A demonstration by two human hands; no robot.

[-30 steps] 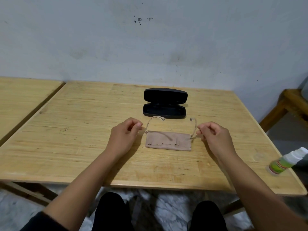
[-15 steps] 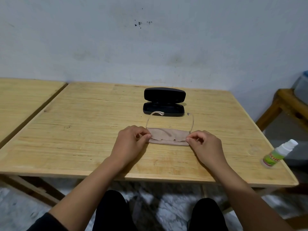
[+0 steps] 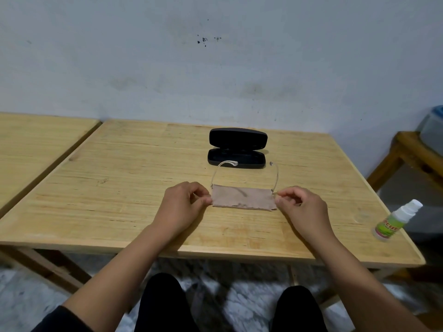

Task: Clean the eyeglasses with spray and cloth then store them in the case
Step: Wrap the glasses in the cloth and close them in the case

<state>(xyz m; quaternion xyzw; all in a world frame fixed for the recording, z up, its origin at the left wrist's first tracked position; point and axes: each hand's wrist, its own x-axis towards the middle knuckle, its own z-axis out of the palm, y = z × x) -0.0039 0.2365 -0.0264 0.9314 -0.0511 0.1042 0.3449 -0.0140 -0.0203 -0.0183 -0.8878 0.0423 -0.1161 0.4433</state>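
Observation:
A beige cleaning cloth point(image 3: 242, 198) lies draped over the front of the clear-framed eyeglasses point(image 3: 276, 176) at the middle of the wooden table point(image 3: 119, 188). Only the two temples show, pointing away from me toward the black case point(image 3: 237, 159), which stands open just behind them. My left hand point(image 3: 184, 203) pinches the cloth's left end with curled fingers. At the cloth's right end, by the hinge, my right hand point(image 3: 302, 208) pinches it. The lenses are hidden under the cloth. A small white and green spray bottle point(image 3: 393, 221) stands near the table's right edge.
A second wooden table point(image 3: 36, 144) adjoins on the left. A wooden stool point(image 3: 412, 152) carrying a blue-grey container point(image 3: 432, 130) stands to the right. The wall runs right behind the table, and my knees show below its front edge.
The cloth over the glasses shrank to a narrow band half a second ago and now lies spread wider again. Both hands stay at its two ends.

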